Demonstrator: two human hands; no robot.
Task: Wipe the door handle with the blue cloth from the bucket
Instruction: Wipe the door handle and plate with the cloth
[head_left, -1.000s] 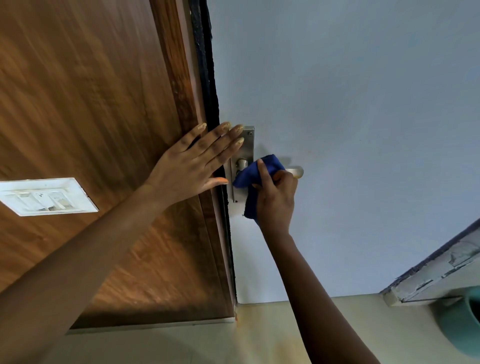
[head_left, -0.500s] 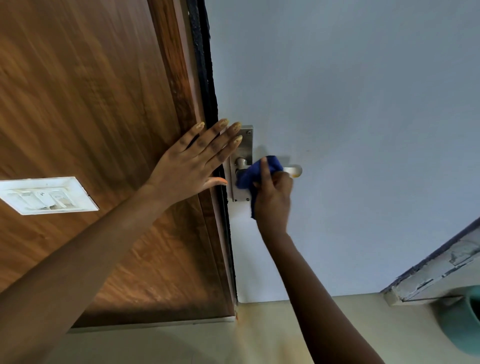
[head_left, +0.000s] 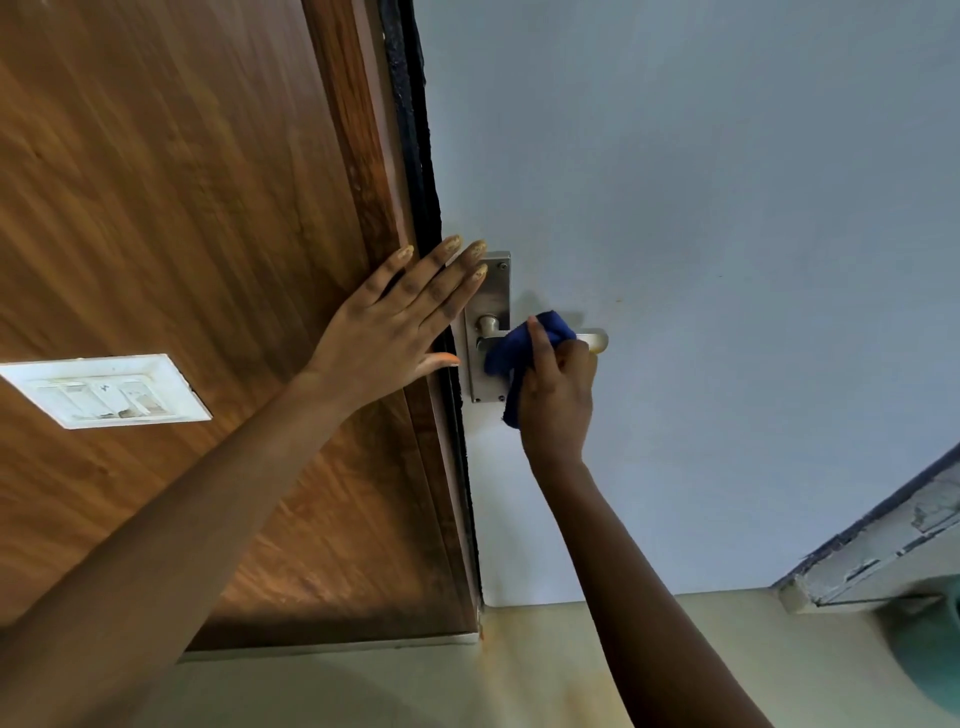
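Observation:
A silver lever door handle (head_left: 595, 340) on a metal backplate (head_left: 492, 291) is fixed to a pale grey-blue door (head_left: 701, 208). My right hand (head_left: 558, 395) grips a dark blue cloth (head_left: 511, 353) wrapped over the middle of the lever; only the lever's round end and its hub show. My left hand (head_left: 395, 327) lies flat with fingers spread across the wooden frame and the door's edge, its fingertips touching the top of the backplate.
A brown wooden panel (head_left: 182, 208) fills the left, with a white switch plate (head_left: 104, 389) on it. Beige floor (head_left: 467, 675) lies below. The teal bucket rim (head_left: 935, 644) shows at the lower right under a chipped white ledge (head_left: 883, 551).
My right hand has slid the cloth along the lever to the right, away from the backplate, baring the hub. My left hand has stayed in place.

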